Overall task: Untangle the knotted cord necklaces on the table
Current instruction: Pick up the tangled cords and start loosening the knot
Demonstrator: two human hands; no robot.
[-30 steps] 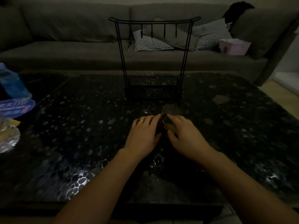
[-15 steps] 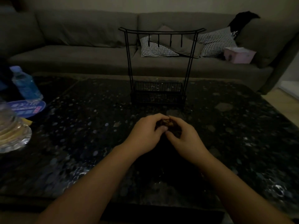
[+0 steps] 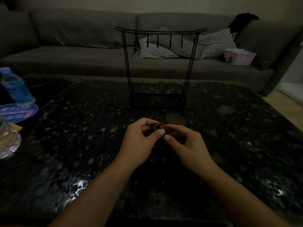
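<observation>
Dim light is falling over a dark speckled table (image 3: 82, 145) that is filling most of the view, with a grey sofa (image 3: 82, 51) running behind it. Both hands are meeting just above the tabletop near its middle. The left hand (image 3: 141, 143) is curling its fingers round a brown bundle of cords (image 3: 162, 126), its thumb pressing in from below. The right hand (image 3: 188, 145) is pinching the same bundle from the other side, its thumb tip almost touching the left thumb. The knot itself is too dark and small to make out, and a few strands seem to be hanging down between the wrists.

Behind the hands a black wire rack (image 3: 158, 66) is standing upright on the table, with a row of hooks under its top bar and a mesh basket at its base. At the left edge a blue bottle (image 3: 15, 86) is standing beside a round blue lid (image 3: 18, 112) and a glass dish (image 3: 8, 143). Checked cushions (image 3: 214, 43) and a pink box (image 3: 239, 57) are lying on the sofa.
</observation>
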